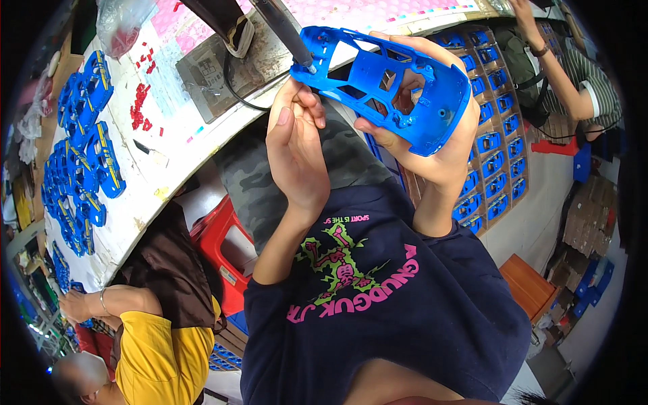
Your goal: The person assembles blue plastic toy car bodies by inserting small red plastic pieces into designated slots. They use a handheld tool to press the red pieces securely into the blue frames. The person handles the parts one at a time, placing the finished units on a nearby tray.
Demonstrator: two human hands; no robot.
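A glossy blue toy car body shell (364, 74), its hollow inside and window openings showing, is raised above the table's edge. My right hand (439, 135) wraps round its wide end, thumb along the near side and fingers over the far side. At the narrow end, the curled fingers of my left hand (297, 142) touch the shell's corner from below; some fingertips are hidden behind it. The tip of a grey metal rod (290, 37) from a bench machine meets that same corner. Whether the left fingers also pinch a small part cannot be seen.
The machine's metal base plate (209, 84) and black cable stand on the white table (189, 145). Small red pieces (140, 108) and piled blue shells (81, 162) lie left. Racked blue shells (496, 142) fill the right. A person in yellow (162, 351) works at lower left, another (574, 88) at upper right.
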